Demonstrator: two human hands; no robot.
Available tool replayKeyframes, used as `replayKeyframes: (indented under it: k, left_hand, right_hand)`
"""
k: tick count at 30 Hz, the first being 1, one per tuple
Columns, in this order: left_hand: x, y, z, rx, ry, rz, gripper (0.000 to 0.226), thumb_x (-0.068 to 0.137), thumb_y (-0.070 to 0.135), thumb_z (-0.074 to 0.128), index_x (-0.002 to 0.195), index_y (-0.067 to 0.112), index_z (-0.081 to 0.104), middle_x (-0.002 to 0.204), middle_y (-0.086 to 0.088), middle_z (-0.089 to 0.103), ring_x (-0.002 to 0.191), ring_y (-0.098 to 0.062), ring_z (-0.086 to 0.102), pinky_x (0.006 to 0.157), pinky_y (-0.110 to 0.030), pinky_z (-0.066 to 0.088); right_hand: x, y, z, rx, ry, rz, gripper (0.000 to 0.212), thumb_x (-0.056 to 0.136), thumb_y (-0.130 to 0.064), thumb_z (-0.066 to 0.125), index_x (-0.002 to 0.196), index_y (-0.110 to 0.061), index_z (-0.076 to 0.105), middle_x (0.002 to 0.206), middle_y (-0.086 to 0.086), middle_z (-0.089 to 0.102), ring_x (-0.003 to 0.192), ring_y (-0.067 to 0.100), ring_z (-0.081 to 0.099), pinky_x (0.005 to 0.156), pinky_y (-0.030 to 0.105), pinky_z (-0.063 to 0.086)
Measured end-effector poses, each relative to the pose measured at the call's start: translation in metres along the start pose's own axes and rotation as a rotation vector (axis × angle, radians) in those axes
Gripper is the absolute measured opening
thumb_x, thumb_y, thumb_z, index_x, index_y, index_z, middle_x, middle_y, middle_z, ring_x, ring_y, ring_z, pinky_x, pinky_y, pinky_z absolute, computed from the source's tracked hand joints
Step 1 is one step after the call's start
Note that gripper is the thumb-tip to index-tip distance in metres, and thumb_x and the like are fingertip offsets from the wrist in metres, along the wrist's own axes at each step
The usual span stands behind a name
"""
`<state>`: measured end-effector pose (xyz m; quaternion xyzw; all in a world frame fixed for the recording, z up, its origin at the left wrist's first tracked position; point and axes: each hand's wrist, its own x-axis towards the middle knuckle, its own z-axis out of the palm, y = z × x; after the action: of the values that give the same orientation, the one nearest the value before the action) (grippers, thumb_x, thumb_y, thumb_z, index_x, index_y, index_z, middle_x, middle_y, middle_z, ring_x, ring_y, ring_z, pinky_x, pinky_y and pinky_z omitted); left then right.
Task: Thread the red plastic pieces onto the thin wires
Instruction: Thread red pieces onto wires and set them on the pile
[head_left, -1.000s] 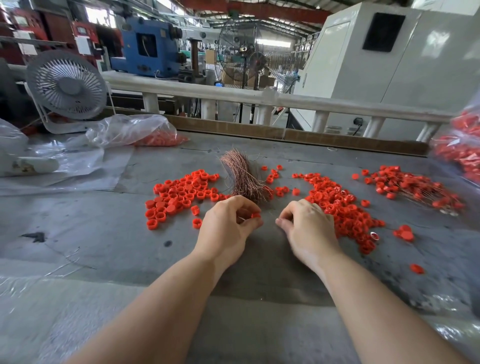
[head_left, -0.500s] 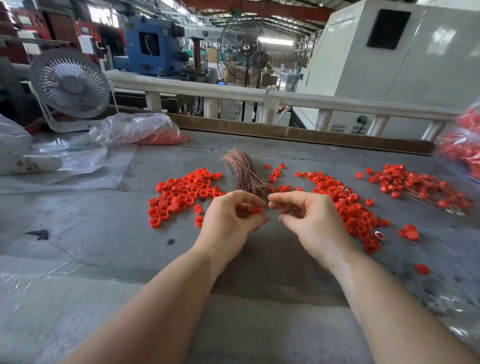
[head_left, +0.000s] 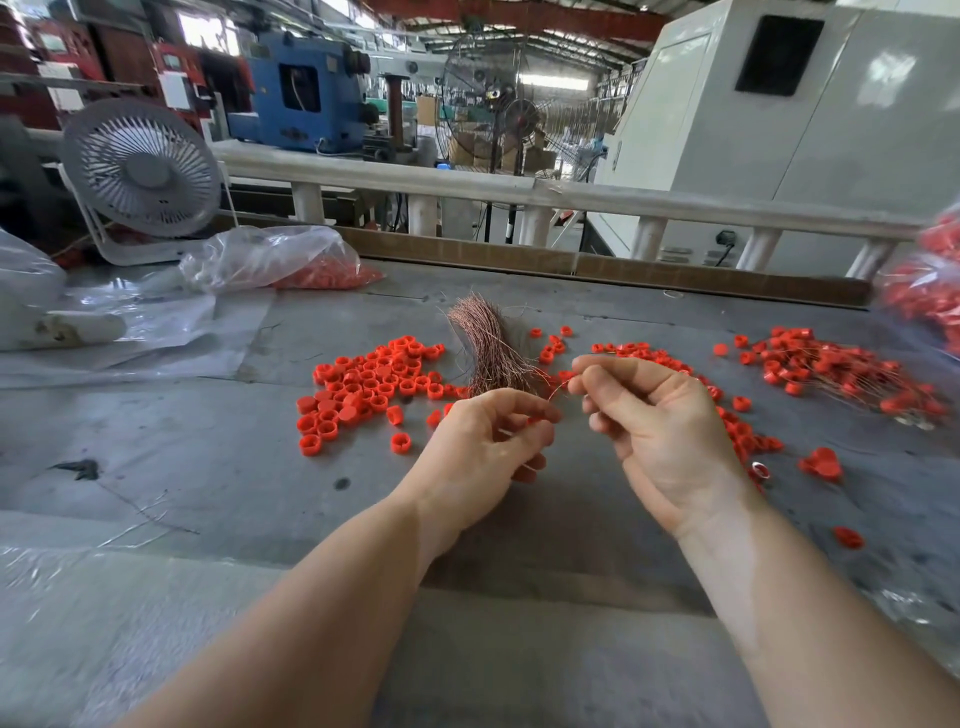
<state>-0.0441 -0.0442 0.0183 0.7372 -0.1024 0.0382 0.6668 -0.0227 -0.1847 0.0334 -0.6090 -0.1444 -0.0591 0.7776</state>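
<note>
Copper-coloured wire bundle (head_left: 488, 348) lies just beyond both hands, right hand (head_left: 660, 431) pinching one thin wire (head_left: 558, 387) toward the left hand (head_left: 483, 452), which grips a red piece (head_left: 535, 420), loose red pieces (head_left: 374, 382) either side

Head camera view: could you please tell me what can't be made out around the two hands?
- Red piece in the left hand: mostly covered by curled fingers.
- Wire pinched by the right hand: too thin to follow; whether it is threaded is unclear.
- Bag of red pieces: cut off by the right edge.
</note>
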Motion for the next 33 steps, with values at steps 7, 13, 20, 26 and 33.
replayKeyframes:
  k: [7,13,20,26,33]
  left_hand:
    - [-0.0007,0.0011,0.0002,-0.044,-0.02,-0.014,0.021,0.09,0.001,0.055,0.079,0.017,0.064,0.073,-0.004,0.056,0.056,-0.008,0.054,0.055,-0.017,0.048]
    - [-0.0005,0.0007,0.0005,-0.042,0.005,0.013,0.025,0.089,0.0,0.055,0.076,0.019,0.065,0.07,-0.001,0.056,0.052,-0.005,0.053,0.053,-0.017,0.047]
    - [0.0018,0.001,-0.0014,-0.177,0.08,0.007,0.025,0.091,0.001,0.052,0.078,0.018,0.066,0.072,0.0,0.059,0.054,-0.007,0.055,0.055,-0.021,0.05]
    - [0.0036,0.0056,-0.006,-0.554,0.085,-0.079,0.026,0.096,0.001,0.04,0.081,0.009,0.06,0.065,-0.002,0.063,0.051,-0.008,0.056,0.052,-0.019,0.051]
    - [0.0031,0.008,-0.0092,-0.736,-0.009,-0.174,0.028,0.095,0.004,0.037,0.078,0.009,0.059,0.065,-0.007,0.068,0.051,-0.01,0.061,0.054,-0.021,0.054]
  right_hand:
    - [0.001,0.0005,-0.0025,0.093,0.034,0.051,0.009,0.066,-0.014,0.064,0.068,-0.015,0.073,0.063,-0.001,0.065,0.056,0.006,0.05,0.049,0.013,0.04]
    - [-0.0006,0.0022,-0.0007,-0.034,-0.092,0.071,0.008,0.066,-0.018,0.066,0.068,-0.017,0.073,0.066,-0.001,0.066,0.058,0.006,0.05,0.052,0.014,0.04]
    - [-0.0018,0.0028,-0.001,-0.195,-0.078,0.033,0.03,0.082,0.004,0.06,0.074,-0.021,0.074,0.073,-0.004,0.07,0.064,0.003,0.051,0.051,0.012,0.038]
    - [-0.0003,0.0018,-0.0039,-0.226,0.014,0.089,0.02,0.086,0.0,0.058,0.077,-0.015,0.068,0.062,0.001,0.069,0.053,0.005,0.055,0.046,0.014,0.036]
    - [-0.0035,0.0062,0.0007,-0.219,-0.196,0.134,0.036,0.091,0.002,0.05,0.115,-0.023,0.06,0.095,0.004,0.073,0.086,0.01,0.067,0.06,0.016,0.047]
